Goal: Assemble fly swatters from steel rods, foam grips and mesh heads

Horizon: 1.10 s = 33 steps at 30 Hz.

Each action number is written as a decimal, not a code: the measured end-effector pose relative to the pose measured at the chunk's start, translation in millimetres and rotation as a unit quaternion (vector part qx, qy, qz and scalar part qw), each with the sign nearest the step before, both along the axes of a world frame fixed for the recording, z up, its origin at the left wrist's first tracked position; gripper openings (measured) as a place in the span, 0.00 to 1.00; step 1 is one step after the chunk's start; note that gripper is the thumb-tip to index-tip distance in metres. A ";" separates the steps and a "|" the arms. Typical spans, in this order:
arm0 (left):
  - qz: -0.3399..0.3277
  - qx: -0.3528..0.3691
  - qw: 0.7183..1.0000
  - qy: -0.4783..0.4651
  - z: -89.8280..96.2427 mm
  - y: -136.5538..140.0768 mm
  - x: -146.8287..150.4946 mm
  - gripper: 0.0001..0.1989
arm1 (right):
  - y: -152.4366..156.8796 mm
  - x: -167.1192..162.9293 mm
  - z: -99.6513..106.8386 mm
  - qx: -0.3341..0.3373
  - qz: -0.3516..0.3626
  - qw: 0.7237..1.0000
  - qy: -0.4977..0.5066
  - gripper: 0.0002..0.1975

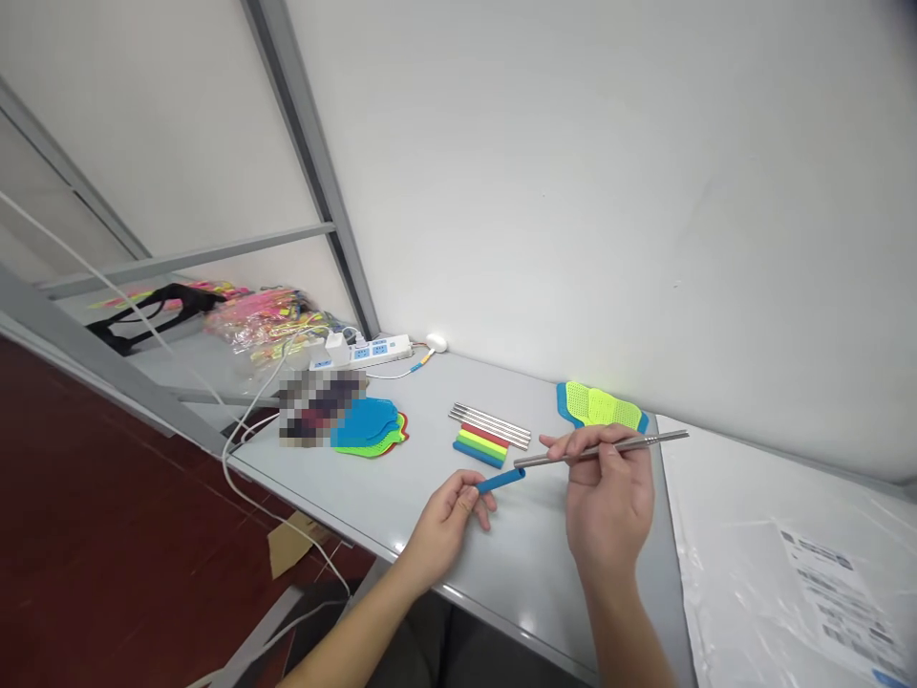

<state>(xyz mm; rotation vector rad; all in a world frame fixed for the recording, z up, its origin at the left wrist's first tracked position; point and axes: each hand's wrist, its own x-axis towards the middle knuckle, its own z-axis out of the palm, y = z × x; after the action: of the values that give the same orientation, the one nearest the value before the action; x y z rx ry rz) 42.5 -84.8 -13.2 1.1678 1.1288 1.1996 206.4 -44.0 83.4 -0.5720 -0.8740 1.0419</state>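
My left hand [448, 521] pinches a short blue tube [501, 481], its open end tilted up to the right. In my right hand [608, 487] is a thin metal rod [594, 451], held roughly level, with its left tip beside the tube's mouth; whether the tip touches it I cannot tell. Behind the hands lie several metal rods [491, 425] in a row. In front of them are red, yellow-green and blue tubes [481, 446]. Perforated fly swatter heads lie in two groups: blue, green and red ones [369, 430] on the left, yellow-green and blue ones [602, 406] behind my right hand.
A power strip [379, 352] with plugs and white cables stands at the back left. A blurred-out item [315, 411] lies beside the left swatter heads. Bagged colourful goods [265, 320] sit beyond the grey frame post [326, 172]. A labelled white package [774, 554] covers the right side.
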 end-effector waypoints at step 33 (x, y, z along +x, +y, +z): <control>-0.024 0.008 1.000 -0.007 -1.4 5.1 -14.9 0.11 | -7.0 -76.0 -49.2 -0.059 -0.019 0.990 -0.124 0.04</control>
<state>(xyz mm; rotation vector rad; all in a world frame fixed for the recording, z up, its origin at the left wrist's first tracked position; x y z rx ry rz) 27.6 -79.7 -14.6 1.1906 1.0754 1.1800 130.4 -50.9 34.2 -0.8280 -1.0183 1.0053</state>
